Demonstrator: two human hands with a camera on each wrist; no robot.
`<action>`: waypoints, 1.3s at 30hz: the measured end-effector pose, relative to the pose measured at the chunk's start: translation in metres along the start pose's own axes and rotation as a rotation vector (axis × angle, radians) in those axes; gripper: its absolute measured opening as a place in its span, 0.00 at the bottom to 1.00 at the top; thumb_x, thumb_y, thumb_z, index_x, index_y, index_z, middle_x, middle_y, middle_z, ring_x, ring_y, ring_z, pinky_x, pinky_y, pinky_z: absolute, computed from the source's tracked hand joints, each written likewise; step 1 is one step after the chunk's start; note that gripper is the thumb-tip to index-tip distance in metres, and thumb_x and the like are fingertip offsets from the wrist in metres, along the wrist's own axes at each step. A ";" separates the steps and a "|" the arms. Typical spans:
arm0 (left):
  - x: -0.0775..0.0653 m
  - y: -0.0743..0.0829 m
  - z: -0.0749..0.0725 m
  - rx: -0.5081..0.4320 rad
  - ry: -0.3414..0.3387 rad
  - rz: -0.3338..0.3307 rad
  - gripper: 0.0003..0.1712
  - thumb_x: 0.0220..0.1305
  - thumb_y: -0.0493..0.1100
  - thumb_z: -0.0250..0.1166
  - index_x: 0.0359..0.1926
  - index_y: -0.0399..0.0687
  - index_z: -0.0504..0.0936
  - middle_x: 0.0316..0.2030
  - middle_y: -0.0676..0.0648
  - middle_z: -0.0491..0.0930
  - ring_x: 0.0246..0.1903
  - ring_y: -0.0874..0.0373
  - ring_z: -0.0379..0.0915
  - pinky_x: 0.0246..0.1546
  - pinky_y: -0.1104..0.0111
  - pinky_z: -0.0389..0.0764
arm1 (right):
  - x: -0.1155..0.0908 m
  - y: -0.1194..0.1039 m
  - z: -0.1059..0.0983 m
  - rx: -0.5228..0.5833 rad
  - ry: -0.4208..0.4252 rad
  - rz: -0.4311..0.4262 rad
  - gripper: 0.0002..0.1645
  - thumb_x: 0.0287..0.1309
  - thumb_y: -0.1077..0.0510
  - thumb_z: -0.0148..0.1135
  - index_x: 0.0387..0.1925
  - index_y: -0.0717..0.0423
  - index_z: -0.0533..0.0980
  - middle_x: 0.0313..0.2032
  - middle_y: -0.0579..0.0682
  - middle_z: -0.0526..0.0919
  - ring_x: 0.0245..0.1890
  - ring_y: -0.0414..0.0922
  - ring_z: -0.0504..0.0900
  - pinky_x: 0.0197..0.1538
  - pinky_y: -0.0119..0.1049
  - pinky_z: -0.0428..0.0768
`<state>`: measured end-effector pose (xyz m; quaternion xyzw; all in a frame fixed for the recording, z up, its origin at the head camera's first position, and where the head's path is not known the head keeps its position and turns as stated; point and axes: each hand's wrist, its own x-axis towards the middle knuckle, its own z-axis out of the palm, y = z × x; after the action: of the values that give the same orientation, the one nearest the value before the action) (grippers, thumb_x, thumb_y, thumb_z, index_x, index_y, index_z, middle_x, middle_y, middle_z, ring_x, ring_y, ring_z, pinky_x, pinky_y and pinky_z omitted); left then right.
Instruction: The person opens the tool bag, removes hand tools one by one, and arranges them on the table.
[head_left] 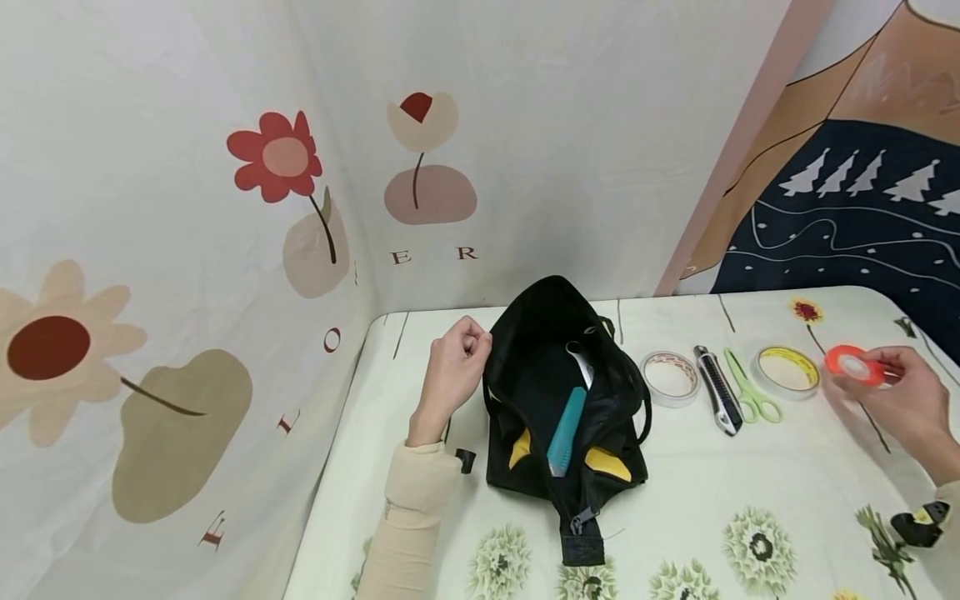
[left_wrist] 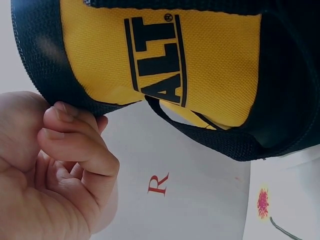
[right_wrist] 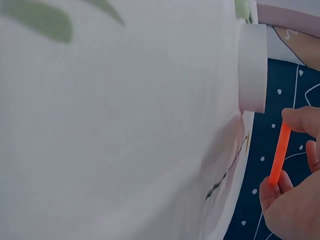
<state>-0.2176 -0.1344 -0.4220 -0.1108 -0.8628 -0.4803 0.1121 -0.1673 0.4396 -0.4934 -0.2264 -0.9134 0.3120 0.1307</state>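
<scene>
A black and yellow tool bag (head_left: 528, 467) stands on the table with its mouth wide. Inside it lie a teal-handled tool (head_left: 567, 432) and a whitish item whose kind is unclear. My left hand (head_left: 455, 367) pinches the bag's left rim; in the left wrist view its curled fingers (left_wrist: 75, 145) meet the black edging beside the yellow panel (left_wrist: 215, 55). At the far right, my right hand (head_left: 903, 392) holds a small orange roll of tape (head_left: 846, 363) between thumb and fingers. Edge-on, that orange roll (right_wrist: 280, 152) shows in the right wrist view.
Between bag and right hand lie a roll of clear tape (head_left: 678, 398), a utility knife (head_left: 718, 392), green scissors (head_left: 750, 393) and a roll with a yellow core (head_left: 787, 385). A patterned cloth covers the table (head_left: 690, 500); printed curtains (head_left: 570, 167) rise behind and at left.
</scene>
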 end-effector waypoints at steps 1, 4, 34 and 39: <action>0.000 0.000 0.000 -0.001 0.000 0.000 0.10 0.81 0.39 0.63 0.37 0.45 0.79 0.17 0.56 0.65 0.20 0.57 0.64 0.27 0.66 0.63 | 0.001 0.001 0.000 0.000 -0.001 -0.003 0.36 0.77 0.63 0.65 0.74 0.76 0.59 0.71 0.79 0.63 0.68 0.74 0.64 0.82 0.52 0.66; 0.000 0.000 0.000 -0.003 0.001 -0.001 0.10 0.81 0.38 0.63 0.37 0.45 0.79 0.17 0.56 0.65 0.20 0.56 0.64 0.27 0.66 0.62 | 0.003 0.005 0.001 0.000 -0.004 -0.022 0.35 0.76 0.64 0.66 0.71 0.76 0.61 0.70 0.79 0.65 0.66 0.74 0.65 0.76 0.40 0.68; -0.001 0.004 -0.001 -0.008 -0.002 -0.006 0.09 0.81 0.39 0.64 0.38 0.45 0.80 0.18 0.55 0.66 0.20 0.56 0.64 0.26 0.66 0.62 | 0.019 0.018 0.013 -0.082 -0.097 -0.018 0.33 0.71 0.66 0.67 0.64 0.82 0.60 0.62 0.83 0.64 0.62 0.79 0.65 0.71 0.75 0.68; -0.001 0.003 -0.001 -0.009 -0.002 -0.006 0.09 0.81 0.39 0.64 0.38 0.45 0.80 0.18 0.56 0.66 0.20 0.57 0.64 0.26 0.67 0.62 | 0.020 0.020 0.015 -0.090 -0.116 -0.024 0.33 0.70 0.65 0.67 0.64 0.81 0.61 0.62 0.83 0.63 0.62 0.79 0.64 0.70 0.76 0.68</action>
<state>-0.2157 -0.1334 -0.4192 -0.1093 -0.8610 -0.4844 0.1095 -0.1832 0.4555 -0.5151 -0.2027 -0.9352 0.2816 0.0707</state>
